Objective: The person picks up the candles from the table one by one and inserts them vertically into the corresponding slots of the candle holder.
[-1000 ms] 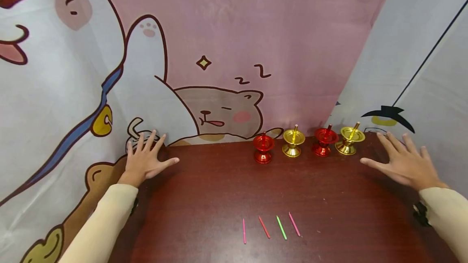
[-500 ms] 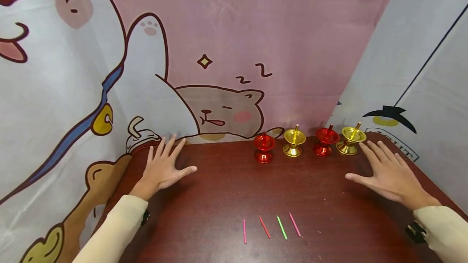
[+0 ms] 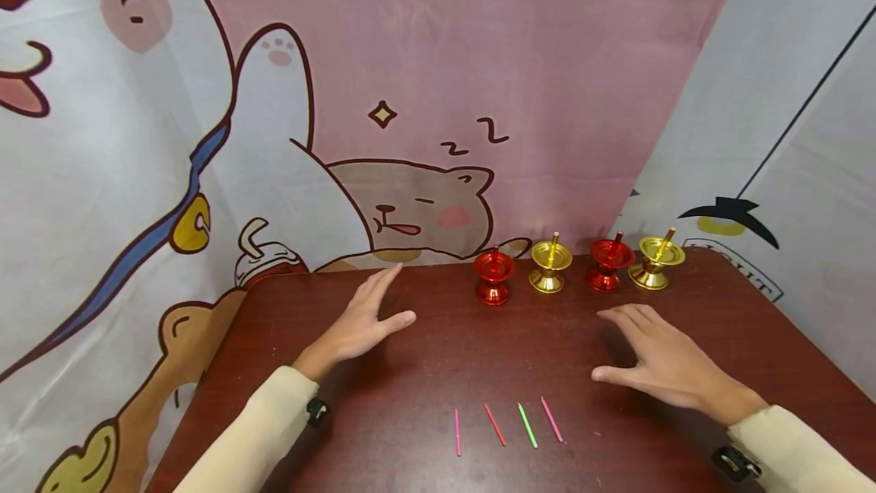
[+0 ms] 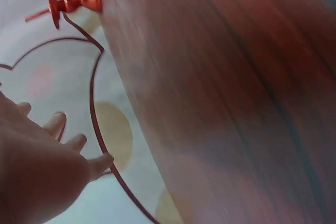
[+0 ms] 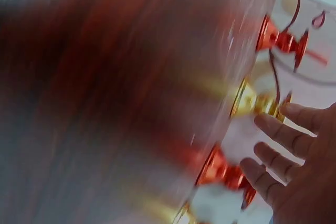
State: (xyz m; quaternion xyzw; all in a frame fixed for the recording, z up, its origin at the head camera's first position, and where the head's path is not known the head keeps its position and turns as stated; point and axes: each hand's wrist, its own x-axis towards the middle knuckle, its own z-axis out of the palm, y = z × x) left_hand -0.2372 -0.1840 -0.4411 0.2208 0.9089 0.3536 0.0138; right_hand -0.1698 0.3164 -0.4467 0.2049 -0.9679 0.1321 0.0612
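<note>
Over the left part of the table my left hand hovers with its fingers extended and thumb apart, holding nothing. On the other side my right hand is likewise spread and holds nothing. Between and in front of them lie thin sticks like small candles: a pink one, a red one, a green one and another pink one. Along the back edge stand shiny holders, each with an upright central pin: red, gold, red and gold. Neither hand touches any of these.
The dark reddish-brown table meets a printed cartoon curtain at its back edge. More curtain hangs along the left and right sides.
Both hands have moved inward over the table, toward each other and slightly nearer the camera. The sticks and holders stay where they were.
</note>
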